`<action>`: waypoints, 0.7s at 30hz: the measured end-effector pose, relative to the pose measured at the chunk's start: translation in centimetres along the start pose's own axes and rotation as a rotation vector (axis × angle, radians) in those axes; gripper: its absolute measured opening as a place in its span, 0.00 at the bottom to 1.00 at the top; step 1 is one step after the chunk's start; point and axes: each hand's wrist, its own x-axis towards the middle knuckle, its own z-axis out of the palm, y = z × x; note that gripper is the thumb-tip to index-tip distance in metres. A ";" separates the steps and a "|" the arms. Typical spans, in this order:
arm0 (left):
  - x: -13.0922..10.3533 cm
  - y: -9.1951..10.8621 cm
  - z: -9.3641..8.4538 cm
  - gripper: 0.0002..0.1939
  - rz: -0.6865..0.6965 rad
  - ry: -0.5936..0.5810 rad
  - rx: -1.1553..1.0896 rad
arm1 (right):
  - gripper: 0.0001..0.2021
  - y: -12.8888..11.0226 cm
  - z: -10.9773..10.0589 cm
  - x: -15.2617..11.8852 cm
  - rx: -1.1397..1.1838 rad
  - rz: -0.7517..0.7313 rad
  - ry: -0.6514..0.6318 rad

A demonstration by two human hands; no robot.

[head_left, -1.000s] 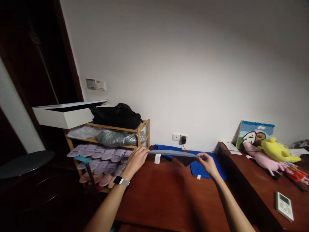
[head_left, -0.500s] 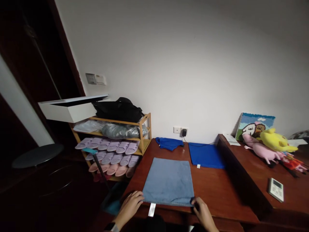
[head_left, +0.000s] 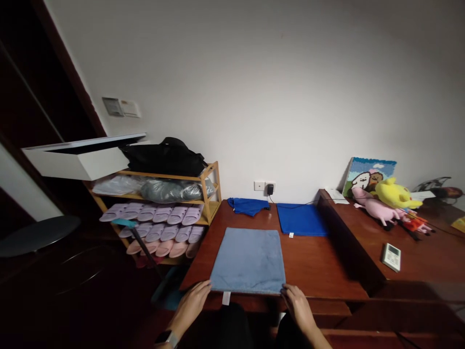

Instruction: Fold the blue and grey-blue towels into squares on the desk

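Note:
A grey-blue square cloth (head_left: 249, 259) lies spread flat on the reddish-brown table (head_left: 308, 271), with a white tag (head_left: 226, 298) hanging from its front edge. At the cloth's front left corner, my left hand (head_left: 194, 300) is closed with its fingertips on the corner. My right hand (head_left: 295, 301) pinches the front right corner. Behind the cloth, a folded blue cloth (head_left: 302, 219) lies at the back right, and a crumpled blue cloth (head_left: 248, 206) lies near the wall.
On the left stands a wooden rack (head_left: 214, 201) with slippers (head_left: 163, 213), a black bag (head_left: 167, 157) and a white box (head_left: 78, 162). Plush toys (head_left: 394, 196) and a remote (head_left: 391, 257) rest on the raised right surface. A round stool (head_left: 39, 235) is far left.
The camera view has shifted. The front edge of the grey-blue cloth looks straighter and its right corner smoother. My right hand now has its fingers closer together on that corner.

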 end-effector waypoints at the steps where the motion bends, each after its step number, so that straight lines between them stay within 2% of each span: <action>1: -0.1 0.0 0.1 0.18 -0.007 -0.003 -0.007 | 0.15 0.3 0.2 -0.2 -0.003 -0.006 -0.004; 7: 0.0 -0.3 0.8 0.18 -0.044 0.058 -0.144 | 0.20 1.0 0.5 -1.2 0.033 -0.027 -0.012; 13: 0.4 -0.8 1.6 0.22 -0.152 0.123 -0.254 | 0.17 0.6 1.0 -1.0 0.153 0.086 0.108; 17: 0.4 -0.5 1.3 0.21 -0.132 0.137 -0.258 | 0.17 0.2 0.4 -0.3 0.168 0.100 0.113; 21: 0.3 0.1 0.8 0.20 -0.065 0.141 -0.201 | 0.13 0.1 -0.4 -0.4 0.095 0.014 0.062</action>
